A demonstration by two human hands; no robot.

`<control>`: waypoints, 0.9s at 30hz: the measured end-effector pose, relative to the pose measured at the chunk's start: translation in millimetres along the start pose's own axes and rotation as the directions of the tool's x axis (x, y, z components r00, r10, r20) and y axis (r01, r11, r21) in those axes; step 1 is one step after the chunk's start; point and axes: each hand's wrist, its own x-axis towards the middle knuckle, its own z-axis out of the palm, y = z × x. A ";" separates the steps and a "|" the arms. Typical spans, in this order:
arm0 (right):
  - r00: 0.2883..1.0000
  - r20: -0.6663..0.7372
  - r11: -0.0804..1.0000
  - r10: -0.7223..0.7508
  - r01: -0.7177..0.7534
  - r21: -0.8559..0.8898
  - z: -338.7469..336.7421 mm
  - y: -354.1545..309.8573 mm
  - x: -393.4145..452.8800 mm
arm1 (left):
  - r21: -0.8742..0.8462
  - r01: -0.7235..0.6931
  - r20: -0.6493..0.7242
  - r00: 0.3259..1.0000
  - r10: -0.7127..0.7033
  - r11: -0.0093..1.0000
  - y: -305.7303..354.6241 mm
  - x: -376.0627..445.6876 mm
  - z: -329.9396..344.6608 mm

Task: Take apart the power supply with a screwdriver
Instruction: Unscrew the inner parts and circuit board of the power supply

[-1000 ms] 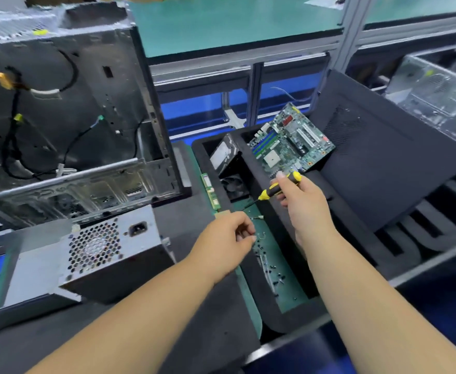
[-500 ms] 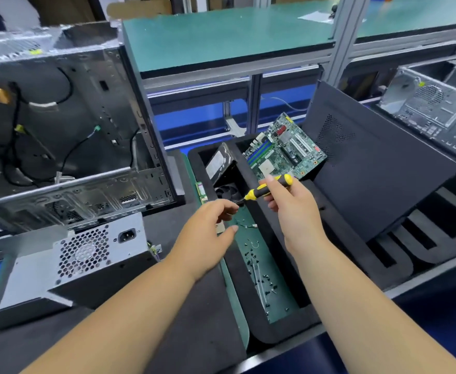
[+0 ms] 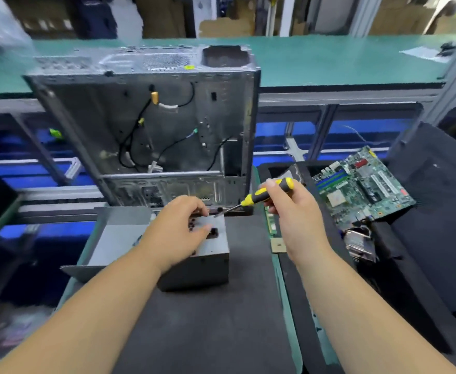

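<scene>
1. Head view: the grey metal box of the power supply (image 3: pixel 210 255) is sitting on the black mat (image 3: pixel 208 319), just in front of the open grey metal computer case (image 3: pixel 167 125).
2. The left hand (image 3: pixel 178 228) is resting on top of the power supply, fingers loosely curled over it, clamping nothing.
3. The right hand (image 3: pixel 294 211) is gripping the yellow-and-black screwdriver (image 3: pixel 264 195), its tip pointing at the power supply's far top edge.
4. Right of the power supply, the green motherboard (image 3: pixel 361 184) is leaning in the black foam tray (image 3: pixel 423 211).
</scene>
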 end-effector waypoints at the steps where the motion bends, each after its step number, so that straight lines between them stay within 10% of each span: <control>1: 1.000 0.020 1.000 0.003 -0.002 -0.027 7.6 -1.5 0.1 | 0.001 0.022 0.043 0.999 -0.022 1.000 -7.4 -1.0 -4.0; 18: 0.984 0.151 0.899 -0.089 0.145 -0.414 59.4 -31.9 -14.5 | -0.105 0.048 0.178 0.984 -0.028 0.993 -32.9 -0.2 -6.4; 27: 0.919 0.384 0.656 -0.083 0.341 -0.674 80.7 -60.1 -13.4 | -0.065 -0.009 0.187 0.982 0.021 0.998 -33.7 1.6 -0.6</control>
